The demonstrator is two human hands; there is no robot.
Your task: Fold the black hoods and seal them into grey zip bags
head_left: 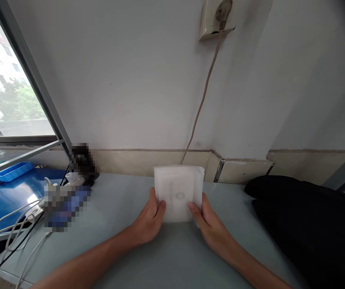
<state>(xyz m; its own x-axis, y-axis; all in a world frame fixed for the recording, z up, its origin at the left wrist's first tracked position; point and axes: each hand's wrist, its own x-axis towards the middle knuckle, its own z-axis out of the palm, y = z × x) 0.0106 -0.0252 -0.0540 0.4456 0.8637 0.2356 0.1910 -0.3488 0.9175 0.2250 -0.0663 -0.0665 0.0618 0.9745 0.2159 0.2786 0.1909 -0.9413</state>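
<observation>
A stack of white, slightly translucent sheets or flat bags (178, 188) stands upright between my hands, above the grey tabletop (124, 192). Faint grey print, with a small oval mark, shows on its front. My left hand (151, 218) grips the left edge, thumb in front and fingers behind. On the opposite edge, my right hand (210, 222) holds it the same way. The layers at the top and right edges are a little out of line. Whether they are sheets or bags, I cannot tell.
Black cloth (305, 224) lies at the right. At the left are white cables (15, 224), a power strip (35, 210), blurred-out items and a blue tray (11, 171) beyond a metal frame. A cord (204, 94) runs down the wall from a socket (210, 20).
</observation>
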